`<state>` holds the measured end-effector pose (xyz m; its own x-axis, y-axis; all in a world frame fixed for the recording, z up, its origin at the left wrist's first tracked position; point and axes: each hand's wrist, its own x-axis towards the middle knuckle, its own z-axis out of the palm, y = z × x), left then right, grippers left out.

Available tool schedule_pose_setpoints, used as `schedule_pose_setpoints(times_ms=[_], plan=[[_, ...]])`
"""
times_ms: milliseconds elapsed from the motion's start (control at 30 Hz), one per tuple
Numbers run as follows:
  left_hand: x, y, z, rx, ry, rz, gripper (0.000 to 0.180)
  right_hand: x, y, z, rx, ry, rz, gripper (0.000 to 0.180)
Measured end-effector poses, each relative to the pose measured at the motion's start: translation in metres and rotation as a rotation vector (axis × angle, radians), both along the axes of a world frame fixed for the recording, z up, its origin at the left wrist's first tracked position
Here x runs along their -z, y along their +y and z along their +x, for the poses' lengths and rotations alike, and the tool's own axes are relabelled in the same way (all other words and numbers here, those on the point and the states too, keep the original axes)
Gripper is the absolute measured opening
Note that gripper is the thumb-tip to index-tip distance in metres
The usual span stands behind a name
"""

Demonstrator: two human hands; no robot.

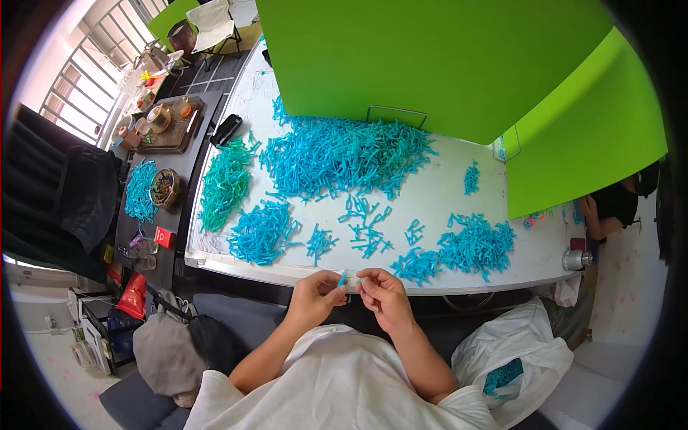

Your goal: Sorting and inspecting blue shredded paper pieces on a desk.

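Close to the table's near edge, my left hand [317, 299] pinches a small blue plastic piece [342, 279] between thumb and fingertips. Just to its right, my right hand [383, 295] is closed with thumb and fingers together; what it grips, if anything, is too small to make out. Beyond my hands lie a few scattered blue strip-like pieces [368, 233] and a small blue cluster [321, 243]. Larger heaps flank them: a blue pile [261, 233] on the left and another blue pile [479, 245] on the right, with a smaller heap [416, 266] beside that one.
A large blue-green mound [344, 154] fills the white table's [444, 190] far middle, below a green panel [430, 64]. A green heap [226, 185] and black case [226, 130] lie left. A dark side table [179, 229] stands beyond. A white bag [527, 344] sits right; another person's arm [593, 218] shows.
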<state>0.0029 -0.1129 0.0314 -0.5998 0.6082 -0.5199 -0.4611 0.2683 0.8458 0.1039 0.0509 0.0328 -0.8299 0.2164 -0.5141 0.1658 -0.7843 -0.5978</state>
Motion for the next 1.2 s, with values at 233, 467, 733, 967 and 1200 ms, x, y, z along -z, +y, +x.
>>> schedule_pose_setpoints(times_ms=[233,467,733,967,1200], plan=[[0.008,0.003,-0.005,-0.031,0.013,0.048,0.014,0.004,0.002,0.006,0.005,-0.029,-0.005,0.022],[0.013,0.009,-0.01,-0.007,-0.241,0.192,0.016,0.001,-0.01,0.009,-0.062,0.009,0.154,0.014],[0.014,0.002,-0.008,-0.04,-0.215,0.196,0.011,-0.014,-0.001,0.011,-0.037,-0.033,0.066,0.009],[0.016,0.005,-0.004,-0.061,-0.18,0.179,0.009,0.004,-0.008,0.013,0.011,0.002,0.487,0.007],[0.017,0.004,-0.006,-0.105,-0.172,0.235,0.01,-0.004,0.001,0.015,-0.066,0.007,-0.018,0.01]])
